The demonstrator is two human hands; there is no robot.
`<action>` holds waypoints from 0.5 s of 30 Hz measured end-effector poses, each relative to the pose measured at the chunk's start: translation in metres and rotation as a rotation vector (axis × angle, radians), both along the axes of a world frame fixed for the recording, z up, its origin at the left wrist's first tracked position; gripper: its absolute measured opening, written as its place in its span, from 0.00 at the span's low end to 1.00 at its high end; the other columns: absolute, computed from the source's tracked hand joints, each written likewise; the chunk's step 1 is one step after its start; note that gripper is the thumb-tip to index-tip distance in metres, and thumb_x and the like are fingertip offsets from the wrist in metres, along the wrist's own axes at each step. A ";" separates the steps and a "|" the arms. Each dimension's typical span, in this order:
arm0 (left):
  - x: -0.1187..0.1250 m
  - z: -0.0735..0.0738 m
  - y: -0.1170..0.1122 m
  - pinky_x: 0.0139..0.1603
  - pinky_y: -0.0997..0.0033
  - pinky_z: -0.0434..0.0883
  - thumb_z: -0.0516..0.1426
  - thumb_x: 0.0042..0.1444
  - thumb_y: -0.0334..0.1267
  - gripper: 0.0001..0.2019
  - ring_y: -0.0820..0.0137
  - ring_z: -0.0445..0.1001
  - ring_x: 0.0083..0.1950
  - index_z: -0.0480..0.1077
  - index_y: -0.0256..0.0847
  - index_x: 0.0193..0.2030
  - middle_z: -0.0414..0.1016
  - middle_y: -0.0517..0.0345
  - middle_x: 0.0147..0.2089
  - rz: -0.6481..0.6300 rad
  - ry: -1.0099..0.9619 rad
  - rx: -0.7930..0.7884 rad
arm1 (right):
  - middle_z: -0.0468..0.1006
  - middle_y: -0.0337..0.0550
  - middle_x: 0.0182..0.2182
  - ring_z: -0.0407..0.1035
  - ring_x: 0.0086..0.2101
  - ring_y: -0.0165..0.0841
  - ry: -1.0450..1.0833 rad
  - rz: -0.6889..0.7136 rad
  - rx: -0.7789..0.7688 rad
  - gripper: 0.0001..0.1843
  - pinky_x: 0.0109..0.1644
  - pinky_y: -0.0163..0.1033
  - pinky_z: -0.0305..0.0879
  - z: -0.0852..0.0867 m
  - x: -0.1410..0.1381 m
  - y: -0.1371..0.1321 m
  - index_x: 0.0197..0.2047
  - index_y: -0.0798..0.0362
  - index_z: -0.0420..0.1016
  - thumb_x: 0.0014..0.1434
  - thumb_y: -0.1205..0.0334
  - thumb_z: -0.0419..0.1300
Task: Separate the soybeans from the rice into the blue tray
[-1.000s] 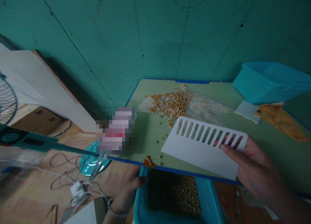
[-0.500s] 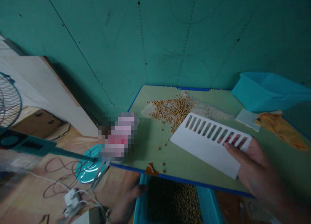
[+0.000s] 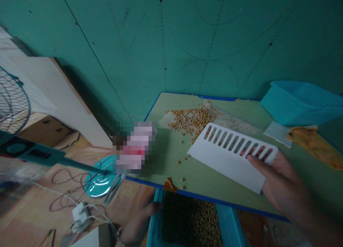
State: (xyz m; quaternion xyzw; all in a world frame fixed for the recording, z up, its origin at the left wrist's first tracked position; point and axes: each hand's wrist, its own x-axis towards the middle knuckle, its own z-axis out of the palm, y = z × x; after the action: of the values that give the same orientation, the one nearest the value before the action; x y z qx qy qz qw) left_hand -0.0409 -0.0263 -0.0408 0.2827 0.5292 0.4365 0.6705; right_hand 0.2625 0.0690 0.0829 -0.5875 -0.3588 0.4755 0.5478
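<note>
My right hand [image 3: 284, 182] is closed on the short right end of a white slotted plastic scraper [image 3: 227, 165], its thumb on the face and its fingers showing through the slots. The scraper is tilted over the light green board [image 3: 152, 154]. Just beyond its left corner lies a pile of round tan beans [image 3: 197, 118] mixed with whitish grains [image 3: 238, 122]. Below the board's front edge stands a teal bin [image 3: 230, 225] holding many beans. At that bin's left rim is my left hand [image 3: 140, 218], thumb over the edge, other fingers partly hidden.
A teal open container [image 3: 297, 104], a white packet [image 3: 278, 132] and an orange cloth [image 3: 316, 147] occupy the board's right side. A pixelated pink item [image 3: 135, 147] is at its left edge. A teal fan [image 3: 40, 152], cables and a power strip [image 3: 80, 215] are on the left.
The view has shifted slightly, so the board and wall appear farther right. Against the board, the scraper and bin sit slightly farther left. Both hands keep their holds.
</note>
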 end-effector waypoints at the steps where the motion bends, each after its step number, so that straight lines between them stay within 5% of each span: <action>1: 0.000 0.002 0.001 0.72 0.43 0.54 0.68 0.38 0.39 0.22 0.39 0.59 0.70 0.83 0.51 0.45 0.82 0.58 0.56 -0.030 0.006 0.009 | 0.80 0.36 0.32 0.74 0.33 0.39 0.005 0.006 -0.006 0.25 0.40 0.46 0.69 0.000 0.000 -0.001 0.38 0.44 0.71 0.38 0.50 0.75; 15: 0.014 0.011 -0.002 0.73 0.46 0.51 0.64 0.44 0.39 0.23 0.42 0.55 0.73 0.81 0.47 0.50 0.79 0.61 0.60 0.084 -0.005 0.101 | 0.81 0.36 0.31 0.76 0.33 0.40 0.079 0.104 -0.005 0.20 0.38 0.45 0.70 0.000 -0.005 0.002 0.37 0.44 0.70 0.42 0.53 0.73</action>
State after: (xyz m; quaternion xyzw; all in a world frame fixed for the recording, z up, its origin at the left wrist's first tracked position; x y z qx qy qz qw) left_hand -0.0271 -0.0288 -0.0299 0.2928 0.5162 0.4911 0.6377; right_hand 0.2571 0.0706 0.0828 -0.5500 -0.3659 0.5271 0.5347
